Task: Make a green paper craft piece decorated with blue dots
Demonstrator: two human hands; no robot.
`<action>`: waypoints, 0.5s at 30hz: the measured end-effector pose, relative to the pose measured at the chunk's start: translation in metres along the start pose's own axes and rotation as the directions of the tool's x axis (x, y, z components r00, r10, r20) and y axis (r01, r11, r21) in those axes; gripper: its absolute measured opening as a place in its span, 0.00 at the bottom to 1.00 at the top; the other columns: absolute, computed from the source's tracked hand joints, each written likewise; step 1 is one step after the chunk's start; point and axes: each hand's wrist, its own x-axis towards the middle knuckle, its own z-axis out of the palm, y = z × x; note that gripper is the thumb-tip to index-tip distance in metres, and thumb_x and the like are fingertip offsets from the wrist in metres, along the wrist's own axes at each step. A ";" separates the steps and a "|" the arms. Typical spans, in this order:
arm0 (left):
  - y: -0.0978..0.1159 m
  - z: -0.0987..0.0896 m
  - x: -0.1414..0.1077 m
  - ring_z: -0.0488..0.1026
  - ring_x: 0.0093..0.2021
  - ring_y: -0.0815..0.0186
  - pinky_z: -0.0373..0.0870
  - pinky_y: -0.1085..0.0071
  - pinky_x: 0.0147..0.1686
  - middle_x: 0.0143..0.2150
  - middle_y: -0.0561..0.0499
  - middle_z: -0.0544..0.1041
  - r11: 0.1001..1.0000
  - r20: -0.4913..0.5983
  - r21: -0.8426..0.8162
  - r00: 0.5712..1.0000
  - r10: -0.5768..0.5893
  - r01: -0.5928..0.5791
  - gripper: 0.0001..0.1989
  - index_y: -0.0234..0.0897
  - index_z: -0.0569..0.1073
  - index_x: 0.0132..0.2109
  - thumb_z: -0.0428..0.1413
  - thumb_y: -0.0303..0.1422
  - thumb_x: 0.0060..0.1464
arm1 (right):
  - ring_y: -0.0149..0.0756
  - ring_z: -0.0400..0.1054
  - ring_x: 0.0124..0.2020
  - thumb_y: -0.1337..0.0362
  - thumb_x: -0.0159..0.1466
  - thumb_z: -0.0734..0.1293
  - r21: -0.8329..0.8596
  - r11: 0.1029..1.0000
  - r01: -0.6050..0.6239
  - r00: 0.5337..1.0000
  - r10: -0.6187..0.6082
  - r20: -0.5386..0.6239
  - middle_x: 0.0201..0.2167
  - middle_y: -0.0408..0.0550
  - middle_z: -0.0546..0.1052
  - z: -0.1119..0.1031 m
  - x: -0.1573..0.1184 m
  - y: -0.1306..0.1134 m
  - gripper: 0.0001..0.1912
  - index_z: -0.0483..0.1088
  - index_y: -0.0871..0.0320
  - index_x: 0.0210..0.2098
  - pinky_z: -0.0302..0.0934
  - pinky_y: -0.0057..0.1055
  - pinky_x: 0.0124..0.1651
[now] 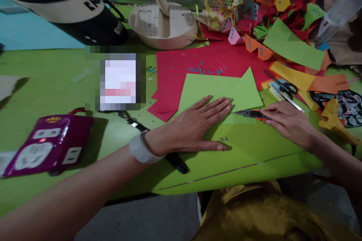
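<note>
My left hand [195, 124] lies flat with spread fingers, pressing on a light green sheet of paper [209, 84]. A pointed triangular corner of light green paper [249, 88] shows at the sheet's right side. In my right hand [291, 124] is a craft knife [249, 113] with a dark pointed blade and black and orange handle. Its tip points left, close to my left fingertips, over the lower part of the green paper. Under the green sheet lies red paper [169, 71], scattered with small blue bits. My right fingers partly hide the knife's handle.
Scissors [287, 86], paper strips [296, 77] and a yellow glue gun [330, 116] lie right. Paper cutouts [254, 3] pile up behind. A blurred-out phone [120, 83], purple power strip [53, 139], large bottle [76, 7] and round-based stand [141, 26] occupy the left and back.
</note>
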 end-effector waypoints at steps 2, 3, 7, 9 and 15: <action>0.000 0.000 0.000 0.43 0.73 0.51 0.38 0.52 0.70 0.74 0.39 0.44 1.000 0.005 0.009 1.000 -0.002 0.002 0.51 0.35 0.33 0.73 0.45 0.62 0.58 | 0.43 0.70 0.44 0.67 0.70 0.59 0.001 1.000 0.025 1.000 -0.025 -0.004 0.42 0.56 0.78 0.000 0.001 -0.001 0.14 0.74 0.63 0.49 0.69 0.39 0.44; 0.000 0.000 0.000 0.43 0.73 0.51 0.38 0.52 0.70 0.74 0.39 0.44 1.000 0.009 0.012 1.000 -0.004 0.004 0.51 0.35 0.33 0.73 0.45 0.62 0.57 | 0.43 0.70 0.43 0.67 0.70 0.60 0.008 0.999 0.039 0.999 -0.039 -0.006 0.41 0.56 0.78 -0.001 0.001 -0.001 0.14 0.74 0.63 0.49 0.69 0.38 0.44; 0.000 0.000 0.000 0.43 0.73 0.52 0.36 0.53 0.70 0.74 0.40 0.44 1.000 0.013 0.017 1.000 -0.008 0.008 0.51 0.36 0.32 0.73 0.45 0.62 0.58 | 0.41 0.71 0.41 0.68 0.69 0.61 0.026 0.999 0.047 0.999 -0.047 -0.001 0.41 0.54 0.78 -0.001 -0.001 0.002 0.13 0.74 0.61 0.49 0.68 0.37 0.42; 0.000 0.000 0.000 0.42 0.74 0.52 0.36 0.53 0.70 0.74 0.40 0.43 1.000 0.016 0.015 1.000 -0.008 0.007 0.51 0.37 0.31 0.73 0.45 0.62 0.58 | 0.41 0.70 0.42 0.68 0.69 0.61 0.025 0.999 0.033 0.999 -0.033 -0.008 0.40 0.54 0.78 -0.001 -0.002 0.004 0.13 0.74 0.60 0.50 0.68 0.37 0.43; 0.001 -0.002 0.000 0.41 0.74 0.53 0.35 0.53 0.71 0.75 0.40 0.43 1.000 0.027 -0.021 1.000 -0.014 0.014 0.52 0.37 0.33 0.73 0.46 0.62 0.57 | 0.39 0.70 0.42 0.67 0.69 0.61 0.054 0.997 0.046 0.999 -0.046 -0.001 0.41 0.50 0.77 0.001 -0.003 0.006 0.15 0.73 0.54 0.52 0.68 0.37 0.44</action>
